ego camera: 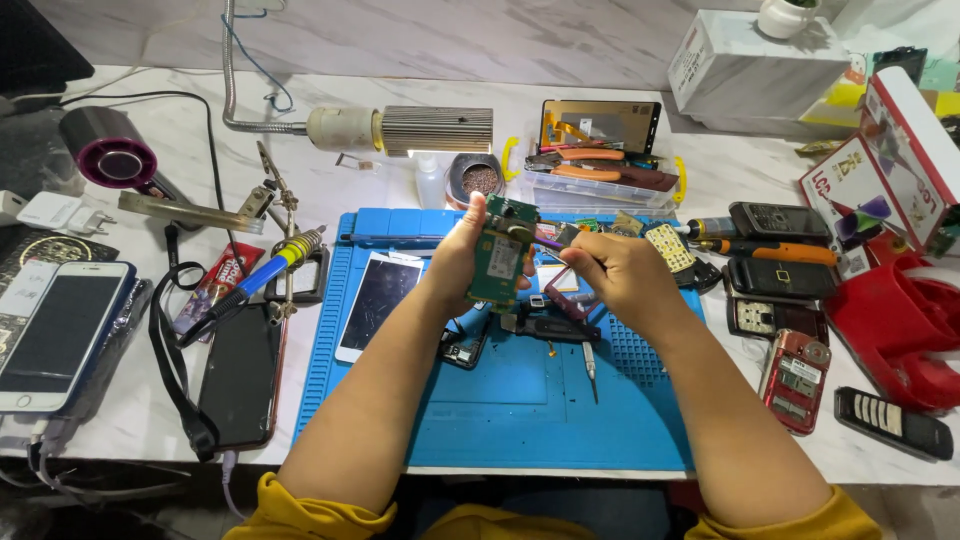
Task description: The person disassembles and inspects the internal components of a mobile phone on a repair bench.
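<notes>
Yellow sleeves (300,515) lead over blue mat (520,420) on cluttered marble table (620,120).

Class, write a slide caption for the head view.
Left hand holds green circuit board; right hand works it above blue mat.

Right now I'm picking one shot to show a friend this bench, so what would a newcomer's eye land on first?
Most likely the green circuit board, held up at the centre by the left hand while the right hand puts a thin purple tool to it. Beneath them lies the bright blue mat, with a white phone on its left part. At the right edge sits a big red holder beside several old keypad phones.
</notes>
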